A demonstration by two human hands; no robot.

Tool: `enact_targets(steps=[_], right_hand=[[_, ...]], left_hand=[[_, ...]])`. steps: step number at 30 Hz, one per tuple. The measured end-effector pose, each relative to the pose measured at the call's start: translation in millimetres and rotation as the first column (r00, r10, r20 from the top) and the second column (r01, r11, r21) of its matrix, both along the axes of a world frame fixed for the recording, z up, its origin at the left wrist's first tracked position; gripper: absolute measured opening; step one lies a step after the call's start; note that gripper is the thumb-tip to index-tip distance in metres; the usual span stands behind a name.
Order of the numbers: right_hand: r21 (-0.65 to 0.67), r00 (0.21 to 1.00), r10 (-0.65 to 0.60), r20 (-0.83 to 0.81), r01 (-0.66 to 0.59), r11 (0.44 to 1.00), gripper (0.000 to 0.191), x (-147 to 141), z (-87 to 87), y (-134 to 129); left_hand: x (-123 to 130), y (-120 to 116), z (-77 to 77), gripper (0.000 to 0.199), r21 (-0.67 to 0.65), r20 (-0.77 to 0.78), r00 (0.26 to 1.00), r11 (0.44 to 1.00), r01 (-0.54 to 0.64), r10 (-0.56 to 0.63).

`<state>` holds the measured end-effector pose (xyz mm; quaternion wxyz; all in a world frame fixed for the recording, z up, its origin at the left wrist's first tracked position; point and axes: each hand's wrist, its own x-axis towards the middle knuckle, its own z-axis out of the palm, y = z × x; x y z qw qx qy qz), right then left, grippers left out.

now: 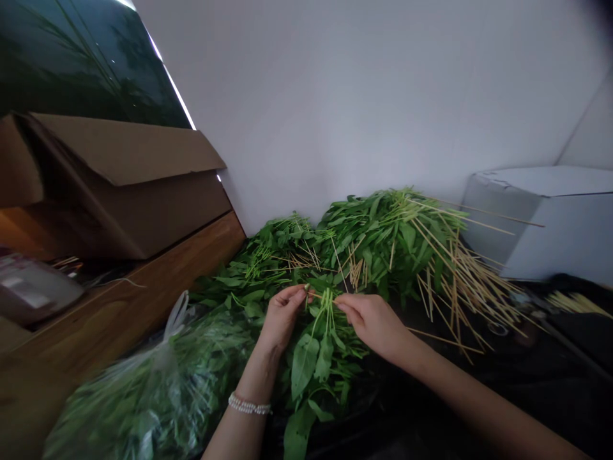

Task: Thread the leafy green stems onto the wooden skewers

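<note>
Between the fingers of my right hand (373, 322) is a thin wooden skewer (447, 342), its long end sticking out behind the hand to the right. Several leafy green stems (326, 305) are threaded side by side on it, their leaves (305, 364) hanging down. My left hand (281, 314) pinches a green stem (307, 289) at the skewer's tip; the fingers partly cover it. A beaded bracelet (249, 405) circles the left wrist. Below and around the hands lie more loose greens (352, 348).
Behind, a heap of greens on skewers (383, 223) leans by the white wall (335, 96), skewer ends (472, 281) pointing right. A clear plastic bag of greens (191, 377) sits at left. An open cardboard box (158, 204) stands on a wooden surface (201, 255); a white box (569, 217) is at right.
</note>
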<state>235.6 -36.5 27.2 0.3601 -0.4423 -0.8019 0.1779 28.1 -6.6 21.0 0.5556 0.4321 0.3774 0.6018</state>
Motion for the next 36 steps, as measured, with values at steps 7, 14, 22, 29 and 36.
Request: enact_targets(steps=[7, 14, 22, 29, 36], right_hand=[[-0.015, 1.000, -0.017, -0.013, 0.017, 1.000, 0.022, -4, -4.3, 0], [-0.012, 0.998, -0.027, -0.049, 0.027, 1.000, 0.023, -7, -11.8, 0], [-0.007, 0.999, -0.033, -0.041, 0.033, 0.999, 0.024, -7, -9.0, 0], [0.036, 0.998, -0.047, -0.042, 0.048, 0.998, 0.024, -9, -9.7, -4], [0.015, 0.997, -0.065, -0.049, 0.065, 0.998, 0.024, -12, -8.4, -7]], left_hand=[[-2, 2, -4.2, 0.029, 0.044, -0.110, 0.993, 0.998, -0.037, 0.042], [1, -1, -4.5, 0.029, 0.054, -0.183, 0.982, 0.998, -0.041, 0.050], [-3, -1, -4.6, 0.031, 0.078, -0.224, 0.973, 0.996, -0.033, 0.050], [-4, 2, -9.4, 0.026, 0.008, -0.151, 0.988, 1.000, 0.013, -0.011], [1, -1, -7.0, 0.028, -0.038, -0.140, 0.989, 0.999, 0.037, -0.042]])
